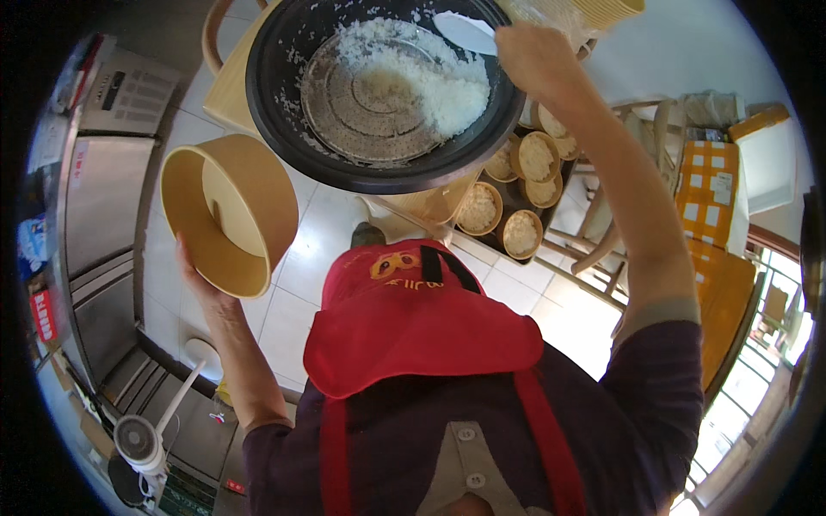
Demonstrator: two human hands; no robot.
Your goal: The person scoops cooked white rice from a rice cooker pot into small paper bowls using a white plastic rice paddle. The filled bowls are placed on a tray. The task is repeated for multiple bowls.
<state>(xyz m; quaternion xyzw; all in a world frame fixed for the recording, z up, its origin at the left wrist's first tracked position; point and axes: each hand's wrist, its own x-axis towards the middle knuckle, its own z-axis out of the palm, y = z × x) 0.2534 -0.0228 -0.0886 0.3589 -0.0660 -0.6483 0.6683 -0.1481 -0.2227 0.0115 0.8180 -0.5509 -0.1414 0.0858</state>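
My left hand grips a round kraft paper bowl from below, its mouth tipped toward the left; the visible inside holds no food. In my right hand is a white rice paddle, its blade over the right rim side of a large black pot. Cooked white rice is heaped along the pot's far and right side. The round perforated bottom shows bare toward the near left, with loose grains stuck to the dark wall.
Several paper bowls filled with rice stand on a dark tray right of the pot. Stacked empty bowls are at top right. A wooden table supports the pot. Steel cabinets and a white fan stand left; taped cartons right.
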